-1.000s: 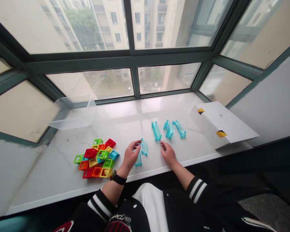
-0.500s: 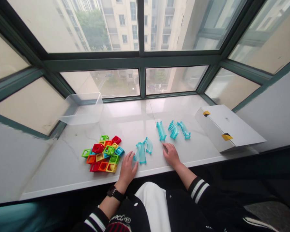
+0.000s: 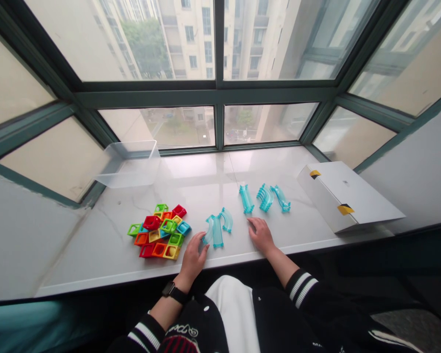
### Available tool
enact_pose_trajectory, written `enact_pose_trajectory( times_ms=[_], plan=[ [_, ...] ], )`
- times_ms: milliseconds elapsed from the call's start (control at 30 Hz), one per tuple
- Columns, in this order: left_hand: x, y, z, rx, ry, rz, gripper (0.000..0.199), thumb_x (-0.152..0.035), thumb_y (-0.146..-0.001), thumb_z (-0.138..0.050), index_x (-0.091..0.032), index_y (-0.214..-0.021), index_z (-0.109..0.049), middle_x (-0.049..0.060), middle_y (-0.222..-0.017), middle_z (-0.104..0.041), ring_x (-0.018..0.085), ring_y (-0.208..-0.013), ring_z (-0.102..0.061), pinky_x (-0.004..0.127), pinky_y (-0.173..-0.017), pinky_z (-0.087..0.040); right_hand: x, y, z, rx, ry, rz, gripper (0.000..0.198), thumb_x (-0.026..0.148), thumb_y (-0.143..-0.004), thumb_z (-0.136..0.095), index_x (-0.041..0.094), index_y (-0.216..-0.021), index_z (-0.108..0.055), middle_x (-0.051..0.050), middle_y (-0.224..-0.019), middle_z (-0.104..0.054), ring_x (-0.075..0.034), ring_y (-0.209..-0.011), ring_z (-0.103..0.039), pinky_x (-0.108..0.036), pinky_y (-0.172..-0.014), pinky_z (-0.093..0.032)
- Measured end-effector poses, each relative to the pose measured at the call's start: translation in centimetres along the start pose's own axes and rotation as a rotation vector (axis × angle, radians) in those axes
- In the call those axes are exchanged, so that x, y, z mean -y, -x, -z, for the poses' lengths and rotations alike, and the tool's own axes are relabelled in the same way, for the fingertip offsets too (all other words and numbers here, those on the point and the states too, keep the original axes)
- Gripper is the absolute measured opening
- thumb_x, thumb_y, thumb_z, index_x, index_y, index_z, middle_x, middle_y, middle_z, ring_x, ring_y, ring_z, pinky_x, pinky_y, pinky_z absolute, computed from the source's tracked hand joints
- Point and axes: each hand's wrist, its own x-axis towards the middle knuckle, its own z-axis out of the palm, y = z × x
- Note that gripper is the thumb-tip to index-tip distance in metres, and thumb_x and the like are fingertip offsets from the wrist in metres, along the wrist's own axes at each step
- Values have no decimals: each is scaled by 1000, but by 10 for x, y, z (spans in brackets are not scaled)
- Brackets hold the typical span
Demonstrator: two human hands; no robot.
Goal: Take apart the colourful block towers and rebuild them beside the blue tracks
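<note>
My left hand (image 3: 194, 255) rests open on the white ledge, fingers forward, between a heap of colored hollow cubes (image 3: 154, 236) and a branched clear-blue track piece (image 3: 217, 233). Its fingertips come close to the branched piece; I cannot tell whether they touch. A small curved blue track piece (image 3: 227, 220) lies beside that one. My right hand (image 3: 260, 235) lies on the ledge with its fingers loosely bent and apart, holding nothing. Just beyond it is a straight blue track piece (image 3: 246, 199), then a curved ribbed piece (image 3: 265, 198) and another track piece (image 3: 281, 198) to the right.
A clear plastic bin (image 3: 130, 166) stands at the back left. On the right sits a white box (image 3: 347, 193) with yellow-and-black tape tabs. The window frame (image 3: 191, 98) bounds the ledge (image 3: 95, 269) at the back; its front edge runs by my lap.
The view has shifted slightly, moving the scene a little to the right. My hands and the toy pieces keep their places on the ledge.
</note>
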Motion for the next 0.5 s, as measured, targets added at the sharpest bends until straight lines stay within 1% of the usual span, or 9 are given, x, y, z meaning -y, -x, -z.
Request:
enact_pose_trajectory(
  times_ms=[100,233,300,433,500],
  plan=[
    [-10,-1,3,-32,126,72,40,-38,-97,-68,-26,-136,-66,12,-143,-68,31,-134,-64,54,-119,-47,2,-1,3,9,-6,-4,42,14,-90,-54,20,-128,-71,-12,-125,-75,-31,-119,-64,-52,-111,-51],
    [-21,-8,9,-59,341,254,48,-48,-93,-75,-26,-134,-68,11,-129,-73,28,-111,-74,49,-106,-56,6,-2,6,17,-11,-14,42,14,-90,-54,22,-127,-72,-12,-124,-75,-32,-118,-65,-54,-110,-51],
    [-27,-15,11,-62,484,339,52,-54,-91,-76,-24,-133,-68,11,-125,-75,27,-106,-75,46,-102,-58,8,-2,7,20,-13,-17,43,13,-89,-54,22,-127,-72,-12,-123,-75,-32,-117,-65,-54,-110,-51],
    [-40,-27,17,-67,765,446,55,-58,-90,-76,-21,-130,-65,15,-137,-72,22,-98,-75,45,-97,-59,8,-2,6,16,-13,-16,43,13,-89,-53,22,-126,-73,-12,-123,-75,-31,-117,-65,-53,-109,-52],
    [-48,-31,20,-58,887,488,55,-56,-89,-77,-20,-128,-65,17,-138,-72,19,-92,-74,41,-92,-60,7,-2,5,12,-14,-14,42,14,-89,-53,22,-126,-73,-12,-123,-75,-31,-117,-64,-53,-109,-52]
  ],
)
